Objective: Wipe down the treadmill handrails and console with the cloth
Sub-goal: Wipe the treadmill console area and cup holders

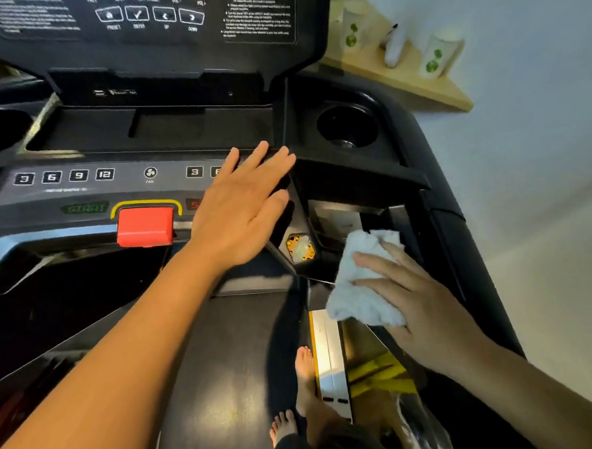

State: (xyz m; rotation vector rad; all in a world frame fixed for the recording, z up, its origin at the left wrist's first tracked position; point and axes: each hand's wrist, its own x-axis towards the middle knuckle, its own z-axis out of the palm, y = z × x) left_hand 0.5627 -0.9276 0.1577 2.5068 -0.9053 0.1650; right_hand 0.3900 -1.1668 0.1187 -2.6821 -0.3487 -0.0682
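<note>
At 4 o'clock, against the inner face of the right handrail [467,256]: a bunched white cloth [359,289], long axis running 12 to 6 o'clock, upper end toward the cup holder [348,127]. Pressed there by the right hand [418,303], fingers fairly straight and flat over it, tips toward 10 o'clock; thumb out of sight. At centre, left hand [242,206] spread flat on the right end of the console [80,191], fingers aimed at 1 o'clock, just right of the red button [145,227]. Bare feet [306,388] at 6 o'clock.
</note>
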